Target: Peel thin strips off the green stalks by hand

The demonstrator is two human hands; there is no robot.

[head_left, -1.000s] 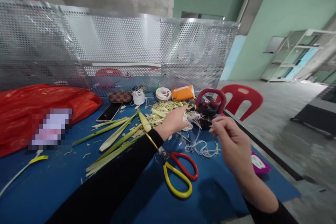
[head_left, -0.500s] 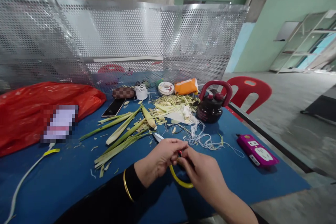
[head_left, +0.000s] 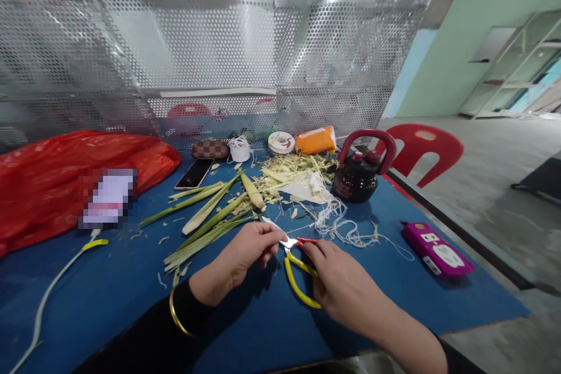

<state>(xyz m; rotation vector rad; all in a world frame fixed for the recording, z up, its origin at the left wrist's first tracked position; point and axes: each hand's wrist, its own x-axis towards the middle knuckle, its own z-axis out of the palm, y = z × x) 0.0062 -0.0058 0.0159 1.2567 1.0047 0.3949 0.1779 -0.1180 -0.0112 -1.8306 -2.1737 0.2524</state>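
My right hand (head_left: 339, 283) grips the red and yellow handles of a pair of scissors (head_left: 298, 269) over the blue table (head_left: 109, 304). My left hand (head_left: 245, 251) is pinched closed just left of the scissor blades, holding something thin that I cannot make out. A tangle of white thread (head_left: 342, 228) lies just beyond the scissors. Green leaf strips (head_left: 205, 216) lie to the left of the hands.
A dark teapot with a red handle (head_left: 362, 172), an orange packet (head_left: 315, 140), a tape roll (head_left: 280, 141), a phone (head_left: 195, 173) and a checked pouch (head_left: 210, 149) stand further back. A red plastic bag (head_left: 52, 175) fills the left. A purple power strip (head_left: 436, 248) lies at right. Perforated metal screen (head_left: 197, 58) behind.
Both hands came back from the thread near the teapot to the near table. My right hand took up the scissors, and the blades now point out to the left.
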